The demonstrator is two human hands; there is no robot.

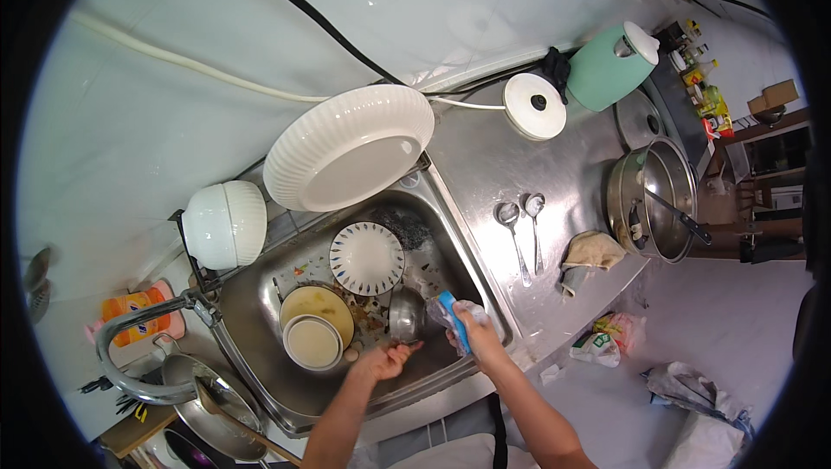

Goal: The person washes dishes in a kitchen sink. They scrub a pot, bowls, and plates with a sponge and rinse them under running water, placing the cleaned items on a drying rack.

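Note:
My right hand (477, 332) grips a blue sponge (454, 321) with suds on it, above the right front part of the steel sink (260, 375). My left hand (386, 362) is low in the sink with curled fingers, its fingertips by the lower edge of a small metal bowl (407, 314); whether it grips the bowl I cannot tell. Behind the bowl lies a white plate with a blue-marked rim (367, 258). To the left, a smaller pale bowl (313, 343) rests on a yellowish dish (316, 303). Food scraps lie on the sink floor.
A large white ribbed bowl (350, 151) and stacked white bowls (224, 225) stand behind the sink. The faucet (120, 345) arches at left, near a pan (224, 417). Right counter: two spoons (517, 245), a cloth (592, 251), a steel pot (656, 199) with a knife, a green kettle (607, 66).

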